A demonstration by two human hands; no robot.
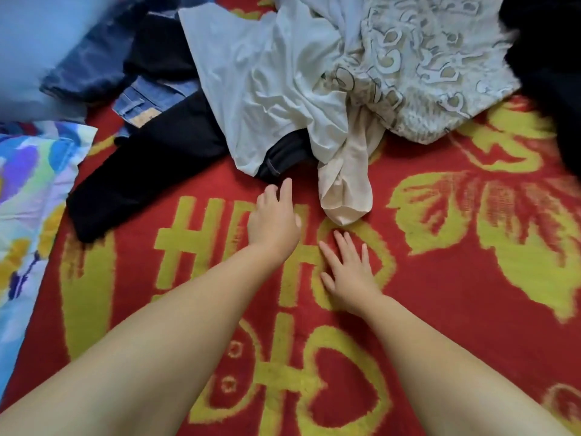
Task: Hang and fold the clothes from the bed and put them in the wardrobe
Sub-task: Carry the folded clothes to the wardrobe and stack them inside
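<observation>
A bed is seen from above, covered by a red blanket [440, 309] woven with large yellow shapes: leaf-like forms on the right and blocky character-like figures down the middle. The figures cannot be read as words.

Two bare forearms reach in from the bottom edge. The left hand [273, 215] is stretched forward with fingers relaxed and slightly spread, holding nothing; its fingertips are just short of the clothes pile. The right hand [349, 272] is laid flat on the blanket, palm down, fingers spread wide, holding nothing.

The clothes are heaped across the top of the view, well above both wrists. A crumpled white shirt [267, 83] is draped over a black garment [151, 171] that trails toward the lower left. A cream stocking-like piece [345, 190] hangs out from under the shirt, its end near the right hand's fingertips. To the right lies a pale patterned fabric [440, 67] with looping outlined motifs. Blue jeans [147, 99] are seen at upper left, with a tan waistband patch [143, 116] whose lettering is too blurred to read. Another dark garment [547, 73] sits at the far right edge. A floral sheet [34, 196] in blue, purple and yellow is seen at the left.
</observation>
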